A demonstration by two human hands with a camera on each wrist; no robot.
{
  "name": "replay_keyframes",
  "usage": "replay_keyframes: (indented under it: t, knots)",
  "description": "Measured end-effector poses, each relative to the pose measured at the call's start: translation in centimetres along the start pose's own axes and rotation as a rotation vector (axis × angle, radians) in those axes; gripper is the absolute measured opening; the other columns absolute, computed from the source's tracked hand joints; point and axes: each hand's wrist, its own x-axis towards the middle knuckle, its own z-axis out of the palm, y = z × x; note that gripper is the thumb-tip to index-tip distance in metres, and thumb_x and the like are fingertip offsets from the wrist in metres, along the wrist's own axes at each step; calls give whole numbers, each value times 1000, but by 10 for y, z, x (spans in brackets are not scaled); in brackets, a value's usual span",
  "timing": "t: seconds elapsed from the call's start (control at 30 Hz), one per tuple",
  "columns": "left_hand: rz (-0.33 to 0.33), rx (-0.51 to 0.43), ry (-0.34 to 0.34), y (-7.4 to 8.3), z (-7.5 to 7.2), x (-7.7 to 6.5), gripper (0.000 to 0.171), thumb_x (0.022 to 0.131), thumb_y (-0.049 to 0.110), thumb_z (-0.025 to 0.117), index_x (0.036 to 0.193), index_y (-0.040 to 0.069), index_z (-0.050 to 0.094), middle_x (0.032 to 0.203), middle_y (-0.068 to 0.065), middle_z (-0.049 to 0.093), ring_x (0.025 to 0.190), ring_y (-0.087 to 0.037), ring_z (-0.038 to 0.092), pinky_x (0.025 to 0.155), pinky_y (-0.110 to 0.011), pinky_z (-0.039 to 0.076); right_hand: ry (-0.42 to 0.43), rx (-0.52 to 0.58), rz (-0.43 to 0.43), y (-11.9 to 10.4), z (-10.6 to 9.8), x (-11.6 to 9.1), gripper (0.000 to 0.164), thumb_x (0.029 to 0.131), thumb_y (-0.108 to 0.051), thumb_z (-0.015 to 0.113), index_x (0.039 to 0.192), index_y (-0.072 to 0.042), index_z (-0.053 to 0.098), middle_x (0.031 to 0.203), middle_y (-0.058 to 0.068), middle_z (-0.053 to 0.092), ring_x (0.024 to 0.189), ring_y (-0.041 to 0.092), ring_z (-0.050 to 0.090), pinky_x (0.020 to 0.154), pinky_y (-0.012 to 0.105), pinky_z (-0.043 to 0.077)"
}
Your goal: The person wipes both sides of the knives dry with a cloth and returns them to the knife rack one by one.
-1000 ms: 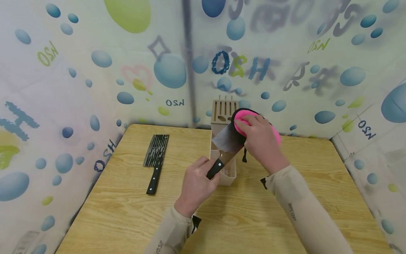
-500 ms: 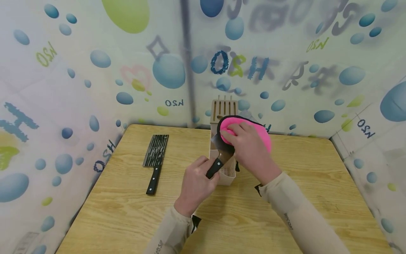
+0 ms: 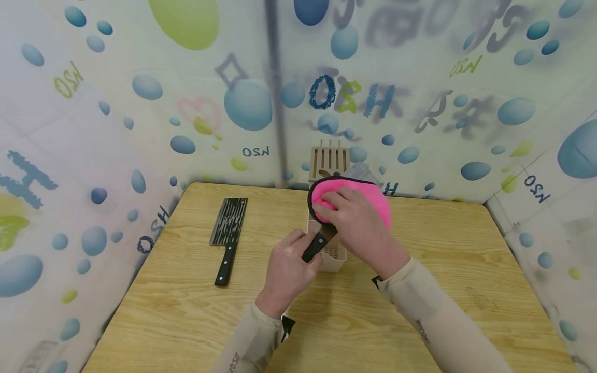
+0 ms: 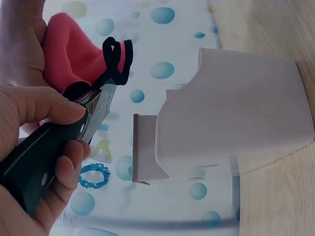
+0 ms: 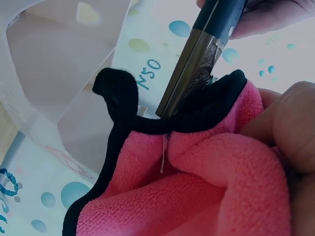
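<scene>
Slanting between both hands [image 3: 289, 269] [image 3: 364, 228], knife [image 3: 314, 247]

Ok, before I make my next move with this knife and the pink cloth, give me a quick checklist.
1. Left hand secure on the knife handle: ok, thumb and fingers are curled round it.
2. Right hand holding the pink cloth: ok, it grips the cloth over the blade.
3. Right fingers shielded from the cutting edge: cannot tell, the cloth hides where the edge lies.
4. Blade clean: cannot tell, the cloth covers most of it.
5. Second knife out of the way: ok, flat on the table, apart from both hands.
6. Knife holder upright: ok, slotted top facing up.
</scene>
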Motion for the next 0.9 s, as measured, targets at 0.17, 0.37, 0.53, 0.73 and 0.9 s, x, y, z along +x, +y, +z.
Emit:
replay_keyframes:
  t: [0.17,0.37,0.53,0.73,0.9]
  knots:
    - [-25,-4,-13,1,-1,0,19,75,-3,81,93,1,77,77,-5,63,62,-13,56,55,-24,49,-12,7,-15,-2,-1,0,41,85,11,73,117,-14,78,118,11,70,111,34,62,95,46,52]
    - [-9,5,-6,0,-1,0,19,74,-3,81,92,1,76,76,-5,62,61,-13,55,54,-23,48,-17,13,22,-1,-1,1,46,82,13,72,120,-12,78,121,14,70,107,34,61,94,46,52]
    - [4,6,6,0,0,0,19,73,-4,80,92,1,76,77,-5,63,60,-12,55,53,-23,47,2,4,47,4,2,1,47,81,16,70,118,-11,77,121,15,69,104,34,60,88,45,53]
    - [10,3,7,1,1,0,19,74,-4,79,92,1,76,78,-6,63,60,-12,55,53,-24,47,31,23,91,10,2,-1,49,80,18,64,118,-10,77,119,15,70,106,34,61,90,47,53]
    - [1,8,-1,2,0,0,25,73,-3,80,97,1,77,81,-6,65,62,-13,57,54,-25,49,42,25,130,18,2,-1,50,78,18,61,116,-9,78,118,15,71,106,35,62,93,48,53]
